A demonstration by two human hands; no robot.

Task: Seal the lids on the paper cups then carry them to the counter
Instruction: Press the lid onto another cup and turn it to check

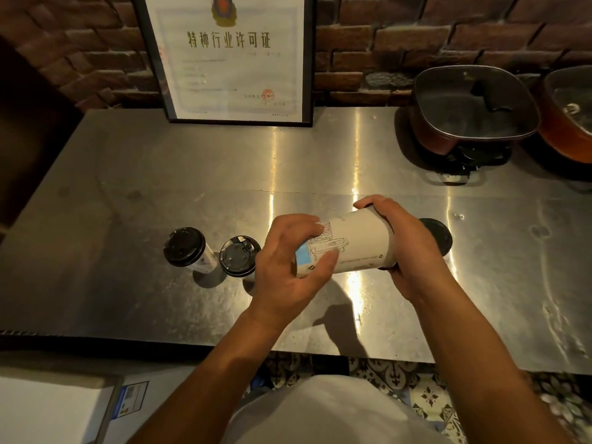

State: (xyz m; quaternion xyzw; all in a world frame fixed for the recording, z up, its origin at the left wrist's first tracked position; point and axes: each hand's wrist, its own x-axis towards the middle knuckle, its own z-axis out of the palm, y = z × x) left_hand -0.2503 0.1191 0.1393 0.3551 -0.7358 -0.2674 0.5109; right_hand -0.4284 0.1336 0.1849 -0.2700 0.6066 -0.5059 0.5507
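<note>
Both my hands hold a white paper cup (355, 245) with a line drawing and a blue patch, tipped on its side above the steel table (160, 174). My left hand (288, 267) grips its narrow bottom end. My right hand (407, 251) wraps its wide mouth end, which the hand hides. A black lid (440, 235) shows just behind my right hand; whether it sits on the table I cannot tell. Two more paper cups stand upright to the left, each with a black lid on: one (185, 248) further left, one (238, 256) beside my left hand.
A framed certificate (229, 56) leans on the brick wall at the back. Two electric pots, one (471, 107) with a glass lid and another (570, 113), stand at the back right. A white box (57, 408) lies below the table's front left edge.
</note>
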